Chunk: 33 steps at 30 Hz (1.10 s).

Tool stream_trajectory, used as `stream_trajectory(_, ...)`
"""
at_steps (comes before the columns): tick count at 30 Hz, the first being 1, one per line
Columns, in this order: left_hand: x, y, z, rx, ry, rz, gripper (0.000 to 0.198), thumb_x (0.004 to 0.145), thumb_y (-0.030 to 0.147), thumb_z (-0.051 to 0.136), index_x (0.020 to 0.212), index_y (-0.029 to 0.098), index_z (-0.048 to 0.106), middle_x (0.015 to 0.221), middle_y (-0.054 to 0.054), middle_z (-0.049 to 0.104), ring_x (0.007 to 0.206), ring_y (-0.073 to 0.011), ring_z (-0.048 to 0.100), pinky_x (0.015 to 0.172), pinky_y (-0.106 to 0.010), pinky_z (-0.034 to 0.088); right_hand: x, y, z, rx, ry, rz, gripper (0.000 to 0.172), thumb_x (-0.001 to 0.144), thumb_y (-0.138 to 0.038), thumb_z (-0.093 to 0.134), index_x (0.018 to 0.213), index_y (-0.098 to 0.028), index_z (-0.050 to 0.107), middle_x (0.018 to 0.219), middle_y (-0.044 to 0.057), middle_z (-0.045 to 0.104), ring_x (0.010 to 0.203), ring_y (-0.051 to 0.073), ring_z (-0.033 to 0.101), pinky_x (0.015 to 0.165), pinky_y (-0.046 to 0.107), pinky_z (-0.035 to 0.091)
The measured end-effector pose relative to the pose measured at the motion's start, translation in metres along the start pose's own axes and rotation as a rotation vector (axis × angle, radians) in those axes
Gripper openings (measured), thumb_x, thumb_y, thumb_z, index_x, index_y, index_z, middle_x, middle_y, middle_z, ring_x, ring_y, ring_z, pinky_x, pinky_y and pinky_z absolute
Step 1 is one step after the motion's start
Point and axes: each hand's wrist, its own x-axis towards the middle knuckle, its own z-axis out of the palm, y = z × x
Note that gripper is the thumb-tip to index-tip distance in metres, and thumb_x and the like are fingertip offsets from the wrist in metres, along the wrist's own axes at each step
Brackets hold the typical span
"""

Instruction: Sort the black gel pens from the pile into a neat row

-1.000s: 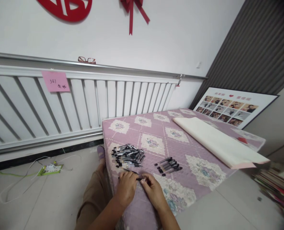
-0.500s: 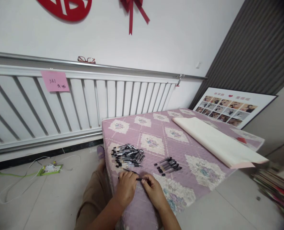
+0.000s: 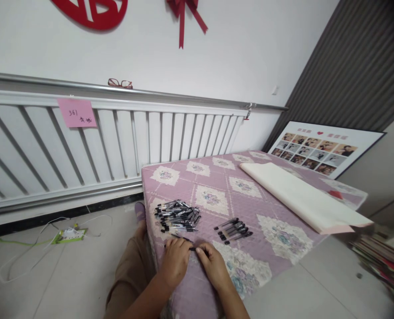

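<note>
- Both hands at the near edge of the mattress (image 3: 192,288), close together, a dark pen (image 3: 192,249) lying across between them
- Left hand (image 3: 176,261): palm down, fingers curled over the pen and gripping it; a black end shows just past the outer side of the knuckles
- Right hand (image 3: 213,265): thumb and fingertips pinched on the other end of the pen; the exact contact is hidden by the fingers
- Change over the last second — a shiny, pale bit shows by the right fingertips at first; now only a short black stretch is visible between the hands, and the right thumb sits further over the end
- Reading of this: probably a small adjustment at that end — cannot tell whether a part is being fitted, turned or pulled
- Loose pile of pens (image 3: 177,217) beyond the left hand: looks unchanged, clear barrels and black ends pointing mixed ways
- Row of pens (image 3: 235,231) to the right, roughly parallel: same place, same make-up, so the held pen belongs to neither group at present
- Another thin dark stick (image 3: 184,238) lies just past the left fingers; touching or apart, cannot tell
</note>
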Motion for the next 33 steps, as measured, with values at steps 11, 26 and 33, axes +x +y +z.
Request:
stream_trajectory(11,-0.0009,-0.0012,0.0047,0.035,0.088,-0.048,0.027,0.091,0.02,0.045,0.114,0.029,0.058,0.11,0.0,0.062,0.106,-0.0191,0.051,0.098,-0.037,0.026,0.0009,-0.0014,-0.0036,0.114,0.04,0.037,0.024,0.082,-0.042,0.051,0.077,-0.02,0.062,0.076,0.003,0.066,0.075,0.019,0.06,0.071,0.028,0.046)
stream_trajectory(26,-0.0013,0.0004,0.0017,-0.003,0.05,-0.07,0.018,0.09,0.018,0.047,0.095,0.026,0.062,0.099,0.0,0.063,0.101,-0.0189,0.051,0.095,-0.037,0.028,0.0004,-0.0001,-0.0025,0.077,0.105,0.061,0.03,0.083,-0.046,0.05,0.069,-0.02,0.057,0.066,0.0,0.059,0.067,0.018,0.054,0.064,0.027,0.044)
stream_trajectory(33,-0.0003,0.0031,-0.0014,0.006,0.011,-0.071,0.015,0.089,0.021,0.049,0.095,0.026,0.062,0.099,0.0,0.062,0.101,-0.0191,0.052,0.095,-0.037,0.029,0.0051,0.0074,-0.0046,0.134,0.169,0.102,0.029,0.08,-0.046,0.053,0.082,-0.019,0.064,0.079,0.005,0.068,0.078,0.021,0.061,0.074,0.031,0.048)
